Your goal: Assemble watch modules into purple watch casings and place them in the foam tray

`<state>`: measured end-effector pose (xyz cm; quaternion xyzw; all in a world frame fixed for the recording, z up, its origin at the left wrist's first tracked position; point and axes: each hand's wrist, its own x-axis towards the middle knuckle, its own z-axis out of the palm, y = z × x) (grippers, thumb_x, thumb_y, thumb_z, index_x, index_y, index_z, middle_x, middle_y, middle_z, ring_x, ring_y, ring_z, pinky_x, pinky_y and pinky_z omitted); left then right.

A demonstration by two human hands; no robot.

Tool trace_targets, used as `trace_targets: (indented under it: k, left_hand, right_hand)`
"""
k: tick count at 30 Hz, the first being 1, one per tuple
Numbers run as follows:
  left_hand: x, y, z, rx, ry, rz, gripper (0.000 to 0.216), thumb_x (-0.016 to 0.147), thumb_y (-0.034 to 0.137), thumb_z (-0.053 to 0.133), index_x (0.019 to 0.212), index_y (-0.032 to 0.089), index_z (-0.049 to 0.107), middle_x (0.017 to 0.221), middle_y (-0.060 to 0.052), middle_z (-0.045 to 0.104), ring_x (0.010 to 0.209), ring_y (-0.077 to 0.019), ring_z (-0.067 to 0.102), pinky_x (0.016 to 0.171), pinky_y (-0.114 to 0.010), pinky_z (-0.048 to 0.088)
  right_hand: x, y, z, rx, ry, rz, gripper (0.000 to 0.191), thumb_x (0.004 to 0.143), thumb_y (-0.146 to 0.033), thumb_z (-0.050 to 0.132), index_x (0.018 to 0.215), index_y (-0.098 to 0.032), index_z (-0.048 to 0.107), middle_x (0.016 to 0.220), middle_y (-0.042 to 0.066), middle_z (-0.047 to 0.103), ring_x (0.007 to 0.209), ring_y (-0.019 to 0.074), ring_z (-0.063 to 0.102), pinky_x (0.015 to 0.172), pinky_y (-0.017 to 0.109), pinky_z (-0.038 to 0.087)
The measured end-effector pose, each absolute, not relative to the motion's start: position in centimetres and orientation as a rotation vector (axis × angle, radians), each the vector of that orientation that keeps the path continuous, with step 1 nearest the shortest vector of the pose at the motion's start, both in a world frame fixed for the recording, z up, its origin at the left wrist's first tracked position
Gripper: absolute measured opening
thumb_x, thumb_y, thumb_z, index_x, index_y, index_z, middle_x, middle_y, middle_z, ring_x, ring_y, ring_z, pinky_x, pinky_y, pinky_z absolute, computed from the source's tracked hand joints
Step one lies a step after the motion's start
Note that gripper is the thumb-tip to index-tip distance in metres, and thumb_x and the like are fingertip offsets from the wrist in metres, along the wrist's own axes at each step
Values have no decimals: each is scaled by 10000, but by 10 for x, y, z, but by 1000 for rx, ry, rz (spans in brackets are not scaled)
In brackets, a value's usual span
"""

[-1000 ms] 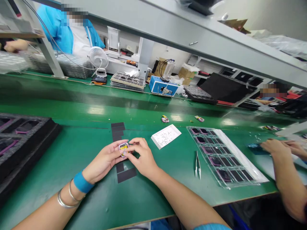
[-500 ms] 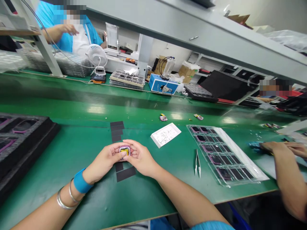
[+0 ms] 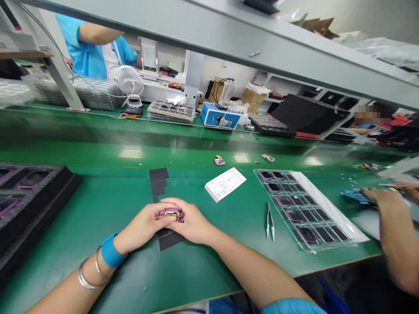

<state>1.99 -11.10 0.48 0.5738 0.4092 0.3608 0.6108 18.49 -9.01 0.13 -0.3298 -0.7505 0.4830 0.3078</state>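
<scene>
Both my hands meet low over the green table, pinching one small pink-rimmed casing (image 3: 172, 213) between them. My left hand (image 3: 145, 224), with a blue wristband and metal bangles, grips it from the left. My right hand (image 3: 191, 223) closes on it from the right, fingers curled. Under the hands lie black rectangular strips (image 3: 159, 179). The casing's inside is mostly hidden by my fingers.
White tray of tiny parts (image 3: 225, 184), tweezers (image 3: 270, 222), clear blister tray of pink casings (image 3: 303, 209) to the right. Black foam tray (image 3: 32, 192) at left. Two loose casings (image 3: 219, 161) on the belt. A co-worker's hand (image 3: 379, 196) at far right; another person (image 3: 91, 48) behind.
The casing has been tilted down so its yellow inside no longer shows, and both hands have closed tighter round it, sinking slightly toward me.
</scene>
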Motion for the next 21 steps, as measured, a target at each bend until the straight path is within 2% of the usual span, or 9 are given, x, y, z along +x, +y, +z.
trace_targets:
  k: [4, 7, 10, 13, 17, 21]
  left_hand:
    - [20, -108, 7, 1328, 932, 842, 279, 765, 279, 653, 1009, 146, 681, 1028, -83, 711, 946, -226, 647, 871, -335, 491]
    - [17, -104, 8, 1296, 942, 842, 298, 741, 300, 682, 990, 137, 689, 1000, -93, 714, 924, -228, 646, 856, -338, 492]
    - [9, -97, 8, 1168, 977, 876, 420, 712, 340, 716, 1079, 142, 661, 984, -106, 708, 873, -223, 651, 786, -340, 516]
    - [-3, -91, 8, 1003, 1004, 988, 520, 739, 382, 691, 1199, 161, 590, 1063, -128, 677, 907, -214, 646, 802, -350, 521]
    - [-17, -85, 3, 1376, 1290, 1154, 437, 828, 367, 568, 1200, 139, 584, 1013, -123, 657, 875, -198, 631, 788, -370, 523]
    - [-18, -87, 2, 1630, 1551, 1295, 452, 706, 261, 698, 1145, 186, 618, 988, -76, 603, 881, -211, 564, 815, -385, 487]
  right_hand:
    - [183, -90, 0, -864, -2042, 1177, 515, 751, -161, 609, 1250, -248, 516, 1119, 20, 657, 933, 169, 644, 819, 302, 514]
    - [183, -87, -3, -902, -2073, 1074, 548, 726, -202, 657, 1252, -243, 511, 1155, 34, 640, 971, 182, 634, 865, 327, 507]
    - [186, -81, -6, -926, -2055, 1000, 590, 710, -271, 701, 1261, -234, 494, 1193, 63, 609, 1022, 197, 606, 881, 350, 506]
    - [189, -72, -9, -951, -2011, 945, 516, 765, -283, 647, 1255, -232, 491, 1161, 79, 613, 1040, 198, 587, 870, 369, 510]
    - [192, -66, -11, -1024, -1972, 955, 421, 800, -282, 580, 1210, -206, 517, 1101, 90, 630, 963, 192, 613, 841, 385, 524]
    - [192, -67, -9, -1022, -1967, 947, 392, 795, -297, 562, 1174, -199, 541, 1038, 83, 651, 910, 194, 629, 824, 393, 532]
